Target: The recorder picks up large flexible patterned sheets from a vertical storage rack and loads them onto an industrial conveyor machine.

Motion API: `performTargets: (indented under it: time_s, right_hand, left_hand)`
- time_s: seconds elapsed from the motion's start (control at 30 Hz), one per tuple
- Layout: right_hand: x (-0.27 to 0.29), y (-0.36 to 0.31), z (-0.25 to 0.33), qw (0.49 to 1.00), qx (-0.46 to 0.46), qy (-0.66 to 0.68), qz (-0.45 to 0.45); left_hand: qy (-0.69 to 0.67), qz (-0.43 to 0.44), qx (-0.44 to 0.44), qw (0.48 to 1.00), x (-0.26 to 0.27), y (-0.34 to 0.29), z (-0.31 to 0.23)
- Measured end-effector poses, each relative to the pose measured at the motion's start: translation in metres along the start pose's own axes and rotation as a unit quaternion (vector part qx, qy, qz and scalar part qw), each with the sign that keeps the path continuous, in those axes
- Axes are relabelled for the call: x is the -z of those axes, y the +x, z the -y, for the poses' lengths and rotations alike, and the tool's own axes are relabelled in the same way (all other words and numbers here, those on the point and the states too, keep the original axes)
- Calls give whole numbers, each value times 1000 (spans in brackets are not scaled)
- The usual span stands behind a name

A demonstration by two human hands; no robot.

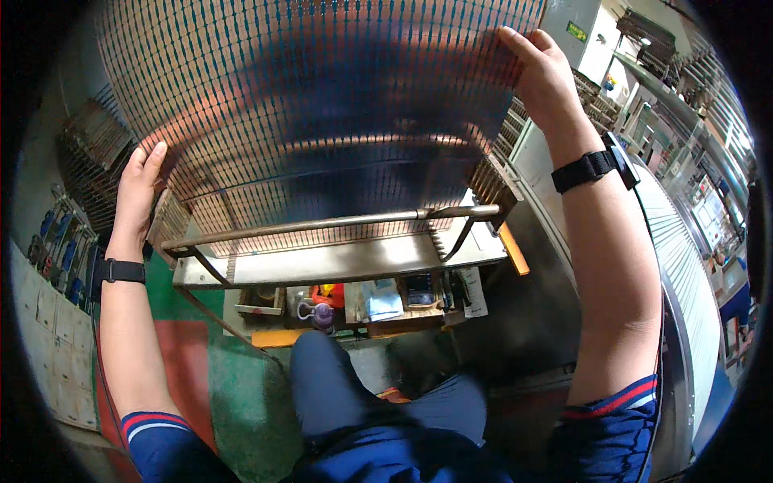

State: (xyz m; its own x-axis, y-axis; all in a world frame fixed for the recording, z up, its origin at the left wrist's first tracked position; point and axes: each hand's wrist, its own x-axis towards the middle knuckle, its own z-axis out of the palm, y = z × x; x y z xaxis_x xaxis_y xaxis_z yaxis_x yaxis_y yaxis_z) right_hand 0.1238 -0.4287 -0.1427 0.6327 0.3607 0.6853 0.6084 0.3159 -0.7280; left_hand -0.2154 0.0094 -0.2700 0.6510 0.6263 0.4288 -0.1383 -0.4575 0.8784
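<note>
A large, thin, shiny copper-toned panel with rows of dark blue-green dashes stands upright in front of me. My left hand pinches its lower left edge, the thumb and fingertips at the border. Higher up on the opposite side, my right hand grips the right edge, thumb on the near face and the other fingers partly hidden behind. Below and around the panel's lower part is a metal rack with a crossbar and slotted sides. Whether the panel's bottom edge rests in the slots is unclear.
Under the rack, a shelf holds a purple cup, a blue-white packet and a small box. More racks stand at left. A ribbed pale machine surface curves along my right. Grey lockers are at lower left.
</note>
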Motion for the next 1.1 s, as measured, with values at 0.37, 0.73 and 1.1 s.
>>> performTargets:
  time_s: [0.37, 0.73, 1.1]
  right_hand:
    - [125, -32, -8, 962, -173, -211, 8]
    - [416, -114, 115, 620, -69, -781, 15]
    - [490, -201, 117, 549, 3, -835, 48]
  left_hand:
    - [86, -64, -1, 994, 3, 3, 5]
    - [182, -102, -63, 976, 4, 2, 6]
    - [323, -189, -127, 918, 38, 27, -29]
